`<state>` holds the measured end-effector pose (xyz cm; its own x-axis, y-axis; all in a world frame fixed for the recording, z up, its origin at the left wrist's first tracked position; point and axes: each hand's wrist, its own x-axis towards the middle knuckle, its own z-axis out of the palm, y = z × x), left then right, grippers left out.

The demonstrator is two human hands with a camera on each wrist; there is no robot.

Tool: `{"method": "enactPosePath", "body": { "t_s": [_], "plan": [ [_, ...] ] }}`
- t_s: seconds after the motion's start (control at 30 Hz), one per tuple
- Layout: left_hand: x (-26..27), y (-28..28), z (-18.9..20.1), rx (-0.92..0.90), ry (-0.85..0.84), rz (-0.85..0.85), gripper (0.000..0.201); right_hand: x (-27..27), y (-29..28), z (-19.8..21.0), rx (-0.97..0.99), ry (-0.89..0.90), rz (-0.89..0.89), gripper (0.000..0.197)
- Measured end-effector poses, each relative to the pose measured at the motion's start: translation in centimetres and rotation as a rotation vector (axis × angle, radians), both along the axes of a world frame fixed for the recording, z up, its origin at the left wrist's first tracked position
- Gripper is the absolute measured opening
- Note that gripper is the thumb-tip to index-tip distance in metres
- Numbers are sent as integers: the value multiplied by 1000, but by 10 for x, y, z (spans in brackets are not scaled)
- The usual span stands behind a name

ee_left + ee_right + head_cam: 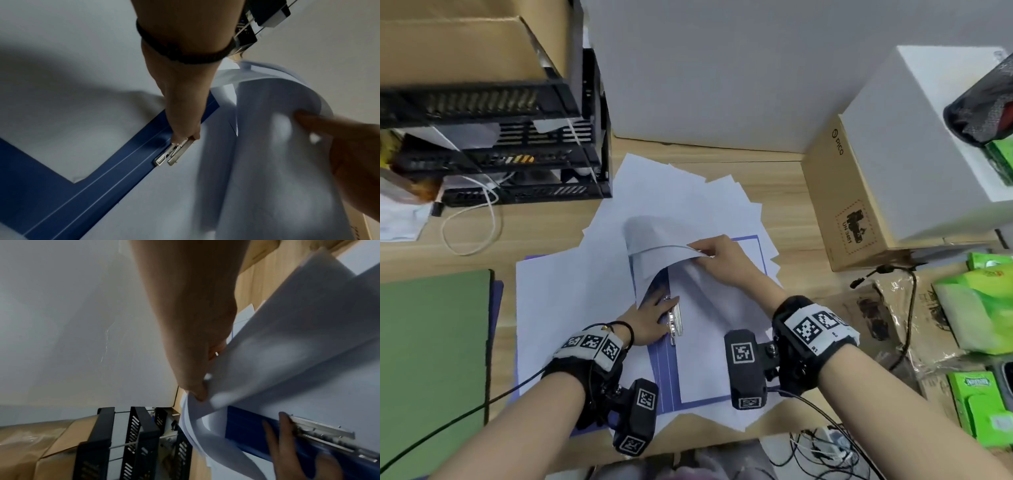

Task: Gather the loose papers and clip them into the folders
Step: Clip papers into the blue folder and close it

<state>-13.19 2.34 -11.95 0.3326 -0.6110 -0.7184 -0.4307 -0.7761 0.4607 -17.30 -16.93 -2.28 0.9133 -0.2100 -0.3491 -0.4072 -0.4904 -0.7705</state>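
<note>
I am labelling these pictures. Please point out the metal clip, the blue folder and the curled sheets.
metal clip (174, 154): left wrist view, its silver bar.
blue folder (115, 168): left wrist view, its spine.
curled sheets (654, 240): head view, the lifted bend.

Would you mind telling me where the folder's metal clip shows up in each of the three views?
Head: the metal clip lies just below centre, on the blue folder, at the left hand.
Left wrist: centre, clip under the left hand's fingers.
Right wrist: lower right, clip.
Shared landmark: the curled paper sheets held by the right hand.
</note>
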Motion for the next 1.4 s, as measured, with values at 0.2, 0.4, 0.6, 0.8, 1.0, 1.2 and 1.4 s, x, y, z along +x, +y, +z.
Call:
{"method": "enactPosePath", "body": {
  "t_s": [0.2,0.4,0.6,0.8,1.0,1.2,1.4],
  "plan": [
    [-3,33,6,19,61,-22,66,1,40,11,71,-49,5,22],
    [1,58,19,11,101,15,60,3,46,43,89,-240,-192,39],
    [21,72,38,-336,80,596,24,-4,26,63,427,-296,-626,13],
    [40,103,74,-667,571,1262,41,-44,26,4,412,-27,-710,22],
    [27,102,76,-423,422,970,42,-67,60,-12,362,177,-593,28],
    [22,98,74,-601,256,1086,60,-53,58,21,504,63,-321,23],
    [43,96,103,-814,221,1070,47,-32,50,54,445,-189,-349,24]
  ]
}}
